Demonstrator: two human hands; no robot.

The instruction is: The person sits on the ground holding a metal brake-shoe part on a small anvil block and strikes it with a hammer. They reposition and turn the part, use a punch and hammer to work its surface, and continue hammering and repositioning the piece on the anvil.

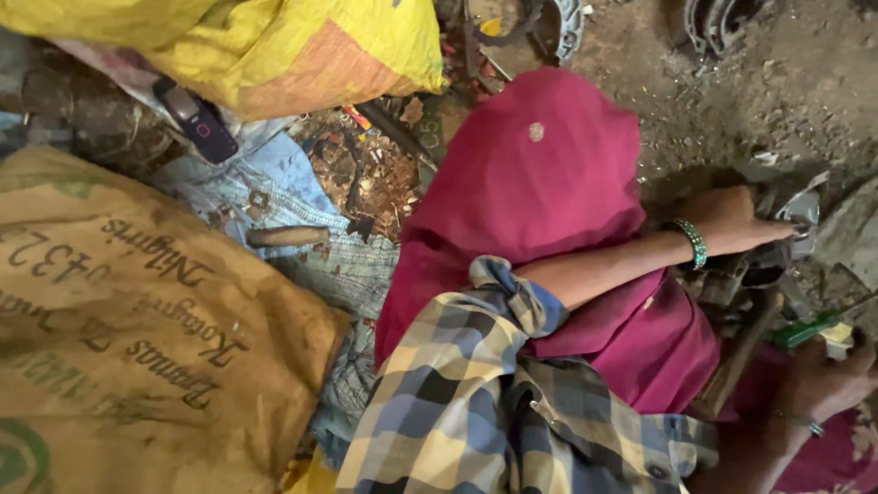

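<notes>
Scrap metal piece point(796, 215) lying beyond magenta cloth point(540, 183); I'm pressing left hand point(732, 220) closed on it, right hand point(823, 380) gripping wooden-handled tool point(745, 352) just below. Looking rigid, sharp-edged; flat side seeming safest hold.

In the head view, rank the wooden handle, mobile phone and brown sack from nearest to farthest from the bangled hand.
From the left hand:
1. Wooden handle, lying on the blue cloth at centre-left.
2. Mobile phone, upper left, below the yellow sack.
3. Brown sack, far left.
</notes>
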